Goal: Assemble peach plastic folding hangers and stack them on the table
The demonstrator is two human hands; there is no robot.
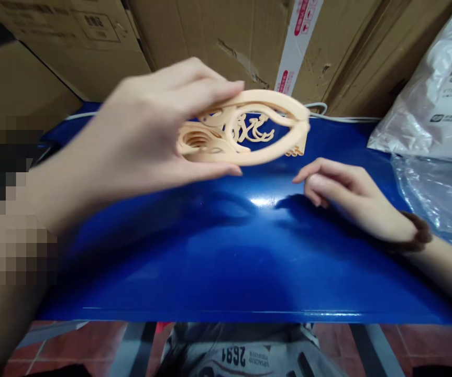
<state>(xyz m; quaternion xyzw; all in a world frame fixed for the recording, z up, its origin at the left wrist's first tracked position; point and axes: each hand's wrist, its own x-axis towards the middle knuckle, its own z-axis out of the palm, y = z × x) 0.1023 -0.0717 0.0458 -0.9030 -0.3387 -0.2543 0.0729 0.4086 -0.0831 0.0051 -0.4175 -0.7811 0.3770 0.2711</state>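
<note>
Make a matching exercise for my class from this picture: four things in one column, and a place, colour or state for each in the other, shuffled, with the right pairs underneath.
Column one
1. Left hand
2. Right hand
3. Tabletop
4. White tape

Column two
A. Blue and shiny
B. Stuck on cardboard
C. Gripping a peach-coloured oval piece
D. Dark band at its wrist

Pairs: 1-C, 2-D, 3-A, 4-B

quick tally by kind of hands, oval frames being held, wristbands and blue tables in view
Hands: 2 (left hand, right hand)
Held peach oval frame: 1
Brown wristband: 1
Blue table: 1
Total: 5
</note>
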